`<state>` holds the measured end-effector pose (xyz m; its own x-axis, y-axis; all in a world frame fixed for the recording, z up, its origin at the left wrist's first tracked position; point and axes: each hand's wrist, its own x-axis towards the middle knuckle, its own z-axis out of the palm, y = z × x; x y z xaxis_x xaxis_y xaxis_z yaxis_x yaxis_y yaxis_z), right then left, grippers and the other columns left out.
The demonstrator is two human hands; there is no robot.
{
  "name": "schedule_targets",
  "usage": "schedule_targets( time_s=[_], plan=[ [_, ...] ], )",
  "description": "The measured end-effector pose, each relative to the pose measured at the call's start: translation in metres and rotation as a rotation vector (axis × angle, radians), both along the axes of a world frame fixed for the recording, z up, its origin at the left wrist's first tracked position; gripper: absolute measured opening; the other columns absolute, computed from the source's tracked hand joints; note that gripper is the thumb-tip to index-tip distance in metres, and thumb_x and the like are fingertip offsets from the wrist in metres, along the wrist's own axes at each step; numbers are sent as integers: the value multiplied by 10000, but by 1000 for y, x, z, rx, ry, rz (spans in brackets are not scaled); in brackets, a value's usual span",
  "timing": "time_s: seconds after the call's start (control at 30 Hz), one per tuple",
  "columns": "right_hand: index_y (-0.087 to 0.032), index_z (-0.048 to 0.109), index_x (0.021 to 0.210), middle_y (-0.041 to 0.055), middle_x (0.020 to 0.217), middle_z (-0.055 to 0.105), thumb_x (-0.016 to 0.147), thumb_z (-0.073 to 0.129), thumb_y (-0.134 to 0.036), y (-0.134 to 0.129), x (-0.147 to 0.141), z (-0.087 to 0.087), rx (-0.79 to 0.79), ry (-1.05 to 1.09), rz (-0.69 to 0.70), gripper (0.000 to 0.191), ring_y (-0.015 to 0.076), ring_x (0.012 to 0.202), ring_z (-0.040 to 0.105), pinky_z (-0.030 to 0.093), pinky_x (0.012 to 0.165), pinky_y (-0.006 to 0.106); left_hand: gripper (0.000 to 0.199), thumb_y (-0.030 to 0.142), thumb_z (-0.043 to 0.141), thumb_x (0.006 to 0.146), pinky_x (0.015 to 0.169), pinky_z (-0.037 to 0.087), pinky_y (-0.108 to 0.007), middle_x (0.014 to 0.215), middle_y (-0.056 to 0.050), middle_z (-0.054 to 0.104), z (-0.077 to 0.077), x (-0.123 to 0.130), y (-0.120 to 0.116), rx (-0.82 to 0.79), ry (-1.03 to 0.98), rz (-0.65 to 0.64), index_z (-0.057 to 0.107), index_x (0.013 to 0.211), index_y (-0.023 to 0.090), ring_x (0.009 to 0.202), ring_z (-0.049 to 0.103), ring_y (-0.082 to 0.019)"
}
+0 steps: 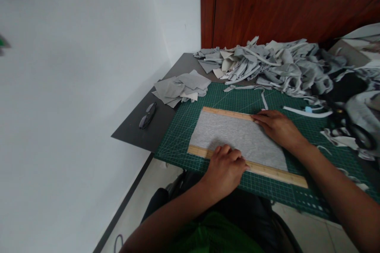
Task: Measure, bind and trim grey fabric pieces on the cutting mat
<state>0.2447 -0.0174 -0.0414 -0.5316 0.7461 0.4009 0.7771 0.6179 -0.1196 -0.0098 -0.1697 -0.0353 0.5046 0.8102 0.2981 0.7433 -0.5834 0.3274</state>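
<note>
Left hand (227, 168) first: through the head view, I see its fingers curled close together, set down on the near wooden ruler (277, 173) partway along its length. My right hand (276, 128) rests fingertips together on the far wooden ruler (227, 113), covering whatever lies at its right end. Whether either one pinches the wood or only presses, I cannot tell.

Between and beneath the rulers is a grey fabric piece (219, 129), spread flat on the green cutting mat (237, 101) close to its near edge. I'd judge the laying-out done — cloth smooth, a ruler along each long side. Left over, as far as I can see: both rulers are not yet lifted off, and any marks on the fabric are too fine for me to make out. The scissors (340, 118) lie off to the right, untouched.

The fabric's long axis runs left to right across the body, roughly parallel to the mat's near edge — its right end slants closer to the wearer. Both rulers follow that line; the near one pokes out past the cloth's right edge.
</note>
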Motion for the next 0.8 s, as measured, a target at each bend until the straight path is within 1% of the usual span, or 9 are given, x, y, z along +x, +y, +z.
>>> schedule_targets(
  time_s=[0.17,0.33,0.47,0.57,0.63,0.73,0.8],
  plan=[
    [-189,775,1242,162,1182,740,1031,455,-290,2,-1,-3,-8,46,26,396,345,1158,663,572,972,524,199,359,647,1012,849,440,-416,962,-33,712,1,0,-1,-1,-10,3,739,936,200,993,574,-238],
    [-212,783,1226,148,1148,747,1022,468,-280,3,-3,-6,-14,85,15,381,330,1104,677,565,971,528,201,365,645,1014,852,438,-411,970,-42,709,2,0,0,-9,-3,7,748,950,205,1003,567,-233],
    [-187,774,1222,155,1162,747,1029,472,-307,1,-5,-2,-25,78,22,378,335,1135,670,560,983,520,168,368,701,982,864,433,-393,961,-19,709,0,-1,4,-83,-92,11,771,925,226,989,569,-214],
    [-198,763,1227,143,1182,754,1038,483,-355,1,-3,3,-60,90,51,373,330,1146,678,555,1002,526,135,301,712,975,861,430,-375,951,-14,704,-2,-3,7,-123,-167,-4,769,884,218,981,573,-202],
    [-209,754,1231,138,1173,760,1040,477,-363,5,3,4,-40,173,14,370,317,1102,700,564,989,524,129,255,716,967,851,425,-373,940,-13,698,-4,-3,7,-128,-194,-5,761,856,209,981,572,-205],
    [-207,754,1210,145,1131,766,1034,458,-339,16,20,-1,50,292,-139,369,320,1055,712,571,964,521,130,224,722,958,842,420,-375,925,-10,692,-6,-3,8,-119,-220,-8,755,834,201,971,566,-205],
    [-205,763,1190,153,1107,767,1024,443,-320,23,33,-7,85,292,-224,378,335,1051,709,561,966,528,126,233,725,956,846,422,-380,926,-13,691,-7,-2,7,-111,-225,-9,756,839,198,971,564,-208]
  ],
)
